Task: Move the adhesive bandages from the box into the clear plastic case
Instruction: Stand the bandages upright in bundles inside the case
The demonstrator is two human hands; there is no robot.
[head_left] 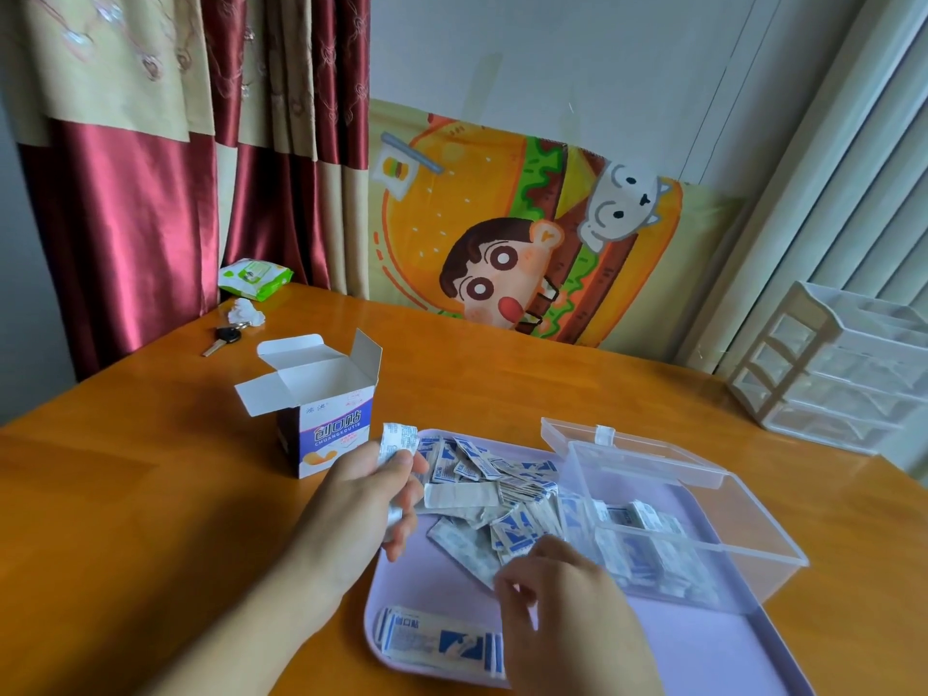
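The lilac tray (703,655) lies on the wooden table (125,519) and serves as the landmark here. Over the tray's left edge the left hand (369,499) reaches in from the lower left with its forearm angled up toward the tray, back of the hand facing the camera; its thumb and curled fingers pinch a small bunch of wrapped bandages (396,442) that sticks up above the thumb. Over the tray's near middle the right hand (562,590) comes in from the bottom edge, palm down, fingers bent downward with their tips at the near edge of the loose pile of bandages (502,494); whether they actually grip a strip cannot be told. That pile is heaped across the middle of the tray. A neat stack of bandages (442,643) lies flat in the tray's near left corner. The clear plastic case (678,519) stands on the right side of the tray, lid hinged open toward the far side, with some bandages already inside. The bandage box (326,424) stands upright on the table just left of the tray's far left corner, top flaps open
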